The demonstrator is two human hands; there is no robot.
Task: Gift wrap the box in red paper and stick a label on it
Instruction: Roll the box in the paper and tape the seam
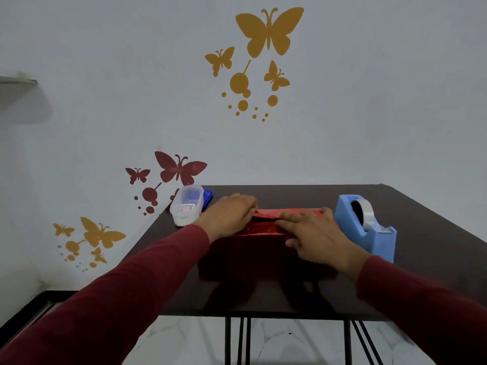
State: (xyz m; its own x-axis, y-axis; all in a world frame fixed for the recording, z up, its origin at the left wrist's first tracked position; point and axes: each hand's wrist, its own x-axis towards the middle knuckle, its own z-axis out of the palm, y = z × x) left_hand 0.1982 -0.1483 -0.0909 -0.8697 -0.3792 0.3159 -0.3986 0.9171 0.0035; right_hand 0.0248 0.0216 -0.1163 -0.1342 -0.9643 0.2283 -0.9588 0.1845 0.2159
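Observation:
A box covered in glittery red paper [263, 248] lies lengthwise across the middle of the dark table [434, 246]. My left hand [228, 216] rests palm down on its top left part, with the fingertips pressing a folded paper edge along the top. On the top right part lies my right hand [313, 233], fingers flat and pointing left onto the same fold. The two sets of fingertips almost meet at the seam. No label shows on the box.
A blue tape dispenser [366, 227] with a clear roll stands just right of the box. A clear plastic container [185, 208] holding a small pink-printed label sits at the back left, with a blue lid [207, 197] behind it. A wall with butterfly stickers rises behind the table.

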